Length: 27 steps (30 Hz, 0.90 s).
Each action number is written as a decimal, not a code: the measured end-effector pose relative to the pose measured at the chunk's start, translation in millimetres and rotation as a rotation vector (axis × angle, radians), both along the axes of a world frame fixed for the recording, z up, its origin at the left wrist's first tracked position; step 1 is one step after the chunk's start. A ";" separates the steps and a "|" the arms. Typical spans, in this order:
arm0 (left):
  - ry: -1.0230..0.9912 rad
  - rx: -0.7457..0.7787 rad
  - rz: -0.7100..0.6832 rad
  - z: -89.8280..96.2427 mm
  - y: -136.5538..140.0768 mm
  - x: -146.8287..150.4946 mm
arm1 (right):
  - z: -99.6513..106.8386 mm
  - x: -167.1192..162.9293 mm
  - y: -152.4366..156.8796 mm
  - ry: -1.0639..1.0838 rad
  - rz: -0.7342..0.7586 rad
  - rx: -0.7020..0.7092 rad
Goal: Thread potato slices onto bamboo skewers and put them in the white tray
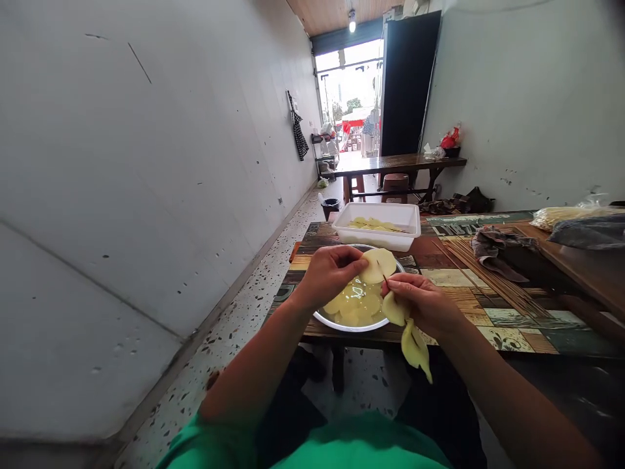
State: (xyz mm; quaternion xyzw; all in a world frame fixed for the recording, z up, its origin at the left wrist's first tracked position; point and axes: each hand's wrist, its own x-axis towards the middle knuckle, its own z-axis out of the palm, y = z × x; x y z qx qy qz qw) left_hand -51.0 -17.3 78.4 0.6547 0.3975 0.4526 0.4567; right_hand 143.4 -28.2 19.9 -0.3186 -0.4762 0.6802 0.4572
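Observation:
My left hand (pixel 336 270) pinches the edge of a thin round potato slice (pixel 379 264) above a metal bowl (pixel 359 327). In my right hand (pixel 420 296) is a thin dark skewer (pixel 385 277), its tip lying at the face of that slice. More slices hang on the skewer below my right fingers, among them a folded yellow slice (pixel 415 348). Inside the bowl, several pale slices (pixel 354 303) lie in water. Behind it a white plastic tub (pixel 413 228) holds slices with skewers through them.
Loose bamboo skewers (pixel 498 280) lie on the patchwork-patterned table (pixel 442 277) to the right, beside a crumpled cloth (pixel 502 251). A plastic bag of pale sticks (pixel 569 213) rests at the far right. A long wall (pixel 146 195) runs along the left; another table (pixel 390 164) stands farther back.

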 end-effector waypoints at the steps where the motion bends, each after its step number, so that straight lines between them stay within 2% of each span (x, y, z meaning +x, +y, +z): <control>1: 0.028 0.006 -0.005 1.6 -1.7 -0.7 | 1.6 -0.3 -3.8 -0.004 -0.026 -0.006; 4: 0.036 -0.046 -0.048 0.8 -1.9 -1.7 | 8.3 0.6 -11.0 -0.066 -0.049 0.014; 7: -0.136 -0.166 -0.075 -8.1 1.4 3.6 | 14.2 1.9 -12.0 -0.080 -0.030 -0.018; 9: -0.275 -0.183 -0.020 -15.7 1.4 10.6 | 16.1 1.8 -11.3 -0.094 -0.041 -0.015; 11: -0.302 -0.092 0.089 -21.8 -1.1 17.6 | 16.5 1.1 -11.1 -0.129 -0.069 0.008; 14: -0.173 0.169 0.232 -25.3 -7.0 22.7 | 15.5 0.0 -13.7 -0.168 -0.118 0.012; 17: -0.058 0.358 0.262 -23.8 -10.3 21.1 | 14.1 -1.1 -18.8 -0.162 -0.146 0.020; 19: -0.031 0.389 0.245 -23.6 -9.9 19.2 | 13.7 -3.0 -21.6 -0.150 -0.150 0.022; 21: -0.038 0.339 0.221 -26.2 -7.6 18.2 | 14.3 -5.5 -22.6 -0.146 -0.150 0.012; 23: -0.100 0.214 0.197 -30.9 -3.5 17.9 | 15.7 -6.9 -22.2 -0.216 -0.161 0.060; 27: -0.440 -0.120 0.159 -36.0 7.5 13.5 | 10.6 4.1 -26.6 -0.520 -0.298 0.412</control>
